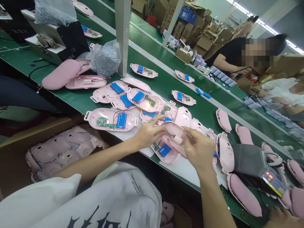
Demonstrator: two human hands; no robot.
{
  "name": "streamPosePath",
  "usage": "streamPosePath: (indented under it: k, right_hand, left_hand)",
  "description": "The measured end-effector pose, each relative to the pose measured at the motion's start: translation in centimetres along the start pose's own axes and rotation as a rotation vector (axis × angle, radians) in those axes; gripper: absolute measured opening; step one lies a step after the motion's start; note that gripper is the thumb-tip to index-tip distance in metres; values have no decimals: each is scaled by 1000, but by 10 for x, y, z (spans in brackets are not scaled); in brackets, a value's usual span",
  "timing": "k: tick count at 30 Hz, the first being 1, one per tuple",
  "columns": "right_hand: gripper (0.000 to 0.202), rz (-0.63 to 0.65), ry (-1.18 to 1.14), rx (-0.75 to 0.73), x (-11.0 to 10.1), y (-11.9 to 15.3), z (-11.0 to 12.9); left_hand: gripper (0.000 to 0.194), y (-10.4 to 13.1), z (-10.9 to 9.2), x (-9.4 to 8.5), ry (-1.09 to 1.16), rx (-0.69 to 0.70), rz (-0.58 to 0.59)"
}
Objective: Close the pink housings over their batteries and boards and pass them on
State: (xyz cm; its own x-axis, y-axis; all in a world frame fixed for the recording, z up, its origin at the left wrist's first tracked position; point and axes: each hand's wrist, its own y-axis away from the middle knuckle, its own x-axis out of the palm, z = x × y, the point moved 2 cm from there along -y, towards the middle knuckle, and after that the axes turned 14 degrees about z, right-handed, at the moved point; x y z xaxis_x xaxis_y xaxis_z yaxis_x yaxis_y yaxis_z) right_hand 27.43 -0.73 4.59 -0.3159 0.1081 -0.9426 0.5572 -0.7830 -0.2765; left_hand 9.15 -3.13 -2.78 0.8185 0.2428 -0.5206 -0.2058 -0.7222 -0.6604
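Note:
Between my two hands is a pink plastic shell half, its hollow inside facing up. My left hand grips its left end, fingers closed on the rim. On the right side, my right hand pinches the shell's edge. Just beneath lies another pink shell with a blue battery and a green circuit board, partly hidden by the held piece. To the left, an open pink shell with a battery and board rests near the table edge. More open shells overlap behind my hands.
A black device with a lit display stands at the right among closed pink cases. Bags of screws and a black machine sit at left. Below is a carton of pink shells. Another person's hand shows bottom right. Co-workers sit across.

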Motion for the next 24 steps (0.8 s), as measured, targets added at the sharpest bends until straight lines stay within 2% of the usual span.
streamPosePath:
  k: [3, 7, 9, 10, 13, 15, 20, 24]
  right_hand:
    - [31, 89, -18, -51, 1, -3, 0]
    - [30, 127, -185, 2, 8, -5, -1]
    - [29, 136, -252, 52, 12, -6, -4]
    - [28, 135, -278, 79, 13, -6, -6]
    - [28, 148, -311, 147, 17, -10, -12]
    - [29, 194, -290, 166, 19, -16, -13]
    - [29, 391, -259, 107, 32, -34, -5]
    - [32, 549, -405, 61, 44, -44, -4]
  left_hand:
    - [10, -1, -1, -3, -41, -17, -12]
    - [10, -1, -1, -2, 8, -27, -19]
    - [3, 1, 5, -1, 203, -153, -16]
    - [13, 1, 10, 0, 329, -252, 2]
    - [38, 2, 22, 3, 659, -520, 161]
    - [38, 0, 26, 2, 767, -572, 278]
    - [41, -2, 24, -2, 794, -600, 264]
    - [37, -1, 19, -3, 652, -602, 216]
